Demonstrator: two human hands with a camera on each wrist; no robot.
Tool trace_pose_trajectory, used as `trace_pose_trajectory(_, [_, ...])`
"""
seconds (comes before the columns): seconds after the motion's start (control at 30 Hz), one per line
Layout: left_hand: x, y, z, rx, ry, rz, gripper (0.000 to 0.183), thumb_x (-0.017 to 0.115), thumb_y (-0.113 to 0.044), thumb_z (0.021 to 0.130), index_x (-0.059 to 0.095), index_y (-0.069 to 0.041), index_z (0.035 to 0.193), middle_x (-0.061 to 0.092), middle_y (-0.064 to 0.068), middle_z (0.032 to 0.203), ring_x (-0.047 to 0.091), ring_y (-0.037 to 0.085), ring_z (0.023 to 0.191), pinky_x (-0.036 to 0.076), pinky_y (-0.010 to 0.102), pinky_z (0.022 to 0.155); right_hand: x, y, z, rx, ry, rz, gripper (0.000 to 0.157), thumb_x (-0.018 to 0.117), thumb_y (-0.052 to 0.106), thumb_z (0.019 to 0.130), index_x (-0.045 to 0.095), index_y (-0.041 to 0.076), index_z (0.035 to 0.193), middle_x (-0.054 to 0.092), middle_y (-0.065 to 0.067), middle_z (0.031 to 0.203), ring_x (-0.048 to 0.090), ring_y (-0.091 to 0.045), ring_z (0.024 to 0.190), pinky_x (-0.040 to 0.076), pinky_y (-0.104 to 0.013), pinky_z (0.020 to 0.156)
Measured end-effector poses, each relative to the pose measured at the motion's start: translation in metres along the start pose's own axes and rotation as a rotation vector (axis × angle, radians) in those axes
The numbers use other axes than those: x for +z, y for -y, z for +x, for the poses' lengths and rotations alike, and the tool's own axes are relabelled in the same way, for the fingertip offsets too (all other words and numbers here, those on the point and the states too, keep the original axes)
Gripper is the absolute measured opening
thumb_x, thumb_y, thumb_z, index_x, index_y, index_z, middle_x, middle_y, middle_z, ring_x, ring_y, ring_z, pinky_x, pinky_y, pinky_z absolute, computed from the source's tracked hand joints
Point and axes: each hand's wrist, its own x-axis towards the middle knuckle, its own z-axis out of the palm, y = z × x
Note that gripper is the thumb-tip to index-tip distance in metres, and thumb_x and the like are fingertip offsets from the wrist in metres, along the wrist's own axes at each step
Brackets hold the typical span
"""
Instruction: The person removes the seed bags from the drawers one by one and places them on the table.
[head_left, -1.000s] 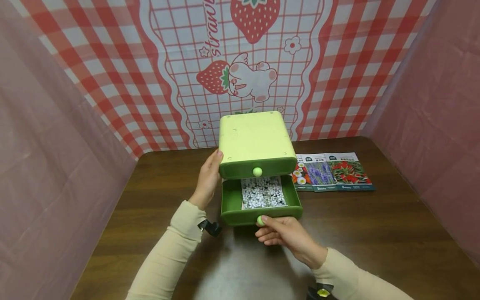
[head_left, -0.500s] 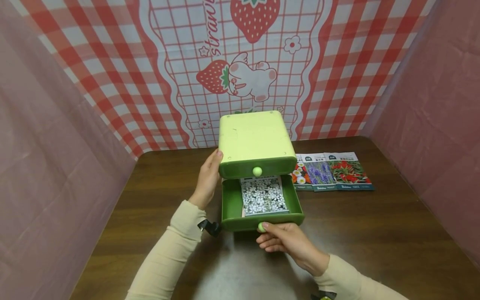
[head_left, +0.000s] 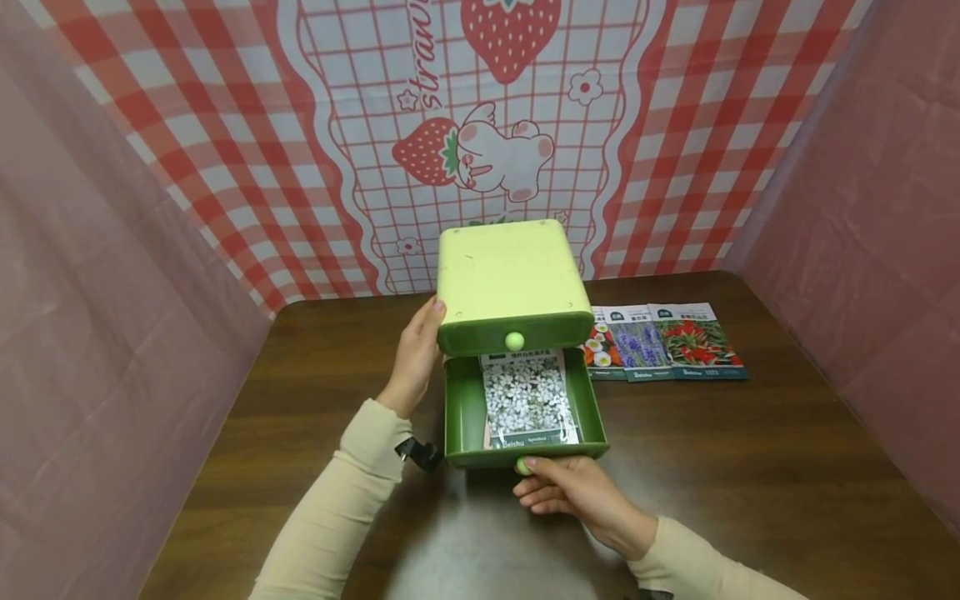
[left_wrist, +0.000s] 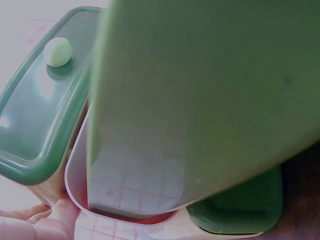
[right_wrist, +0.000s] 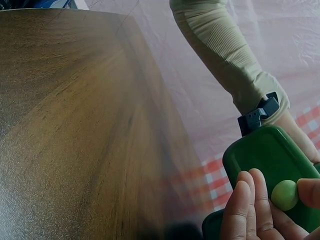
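Observation:
A small drawer cabinet [head_left: 513, 271] with a pale yellow-green top stands on the table. Its pulled-out drawer [head_left: 463, 412], dark green, holds a seed packet [head_left: 527, 396] printed with white flowers. My right hand [head_left: 581, 500] pinches the round light green knob [right_wrist: 285, 195] of that drawer between thumb and fingers. Against the cabinet's left side rests my left hand [head_left: 414, 354], its fingertips at the top edge. The drawer above, with its own knob [left_wrist: 57, 52], is closed. Below the pulled-out one, the left wrist view shows another green drawer front [left_wrist: 240, 205].
To the right of the cabinet, several seed packets [head_left: 693, 342] with red, purple and white flowers lie overlapping on the wooden table [head_left: 750, 467]. A red-checked strawberry cloth [head_left: 675, 167] hangs behind, and pink cloth [head_left: 97, 292] hangs at both sides.
My right hand has drawn the drawer further out toward me, and more of the white-flower seed packet shows, including its lower label. My left hand has stayed on the cabinet.

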Motion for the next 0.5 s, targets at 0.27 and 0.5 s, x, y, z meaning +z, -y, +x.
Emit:
trace_pose_trajectory(0.27, [0.0003,-0.0010,-0.0003,-0.004,-0.002,0.003,0.058,0.045,-0.045,0.102,0.037,-0.014,0.151,0.045,0.008,0.151,0.055,0.028,0.127,0.048,0.043,0.107,0.0001,0.0012,-0.0009,0.015,0.013,-0.009,0.045,0.060,0.033,0.096,0.065,-0.007,0.116,0.075,-0.003,0.086,0.072,-0.012,0.077,0.061,-0.026,0.073])
trace_pose_trajectory(0.5, [-0.0002,0.0001,-0.0002,0.003,0.003,-0.004,0.059,0.045,-0.044,0.102,0.037,-0.013,0.151,0.044,0.008,0.152,0.054,0.028,0.129,0.047,0.042,0.108,-0.0002,0.0028,-0.0030,0.063,0.055,-0.038,0.058,0.058,0.040,0.096,0.061,-0.014,0.117,0.075,-0.005,0.085,0.071,-0.011,0.074,0.061,-0.026,0.072])
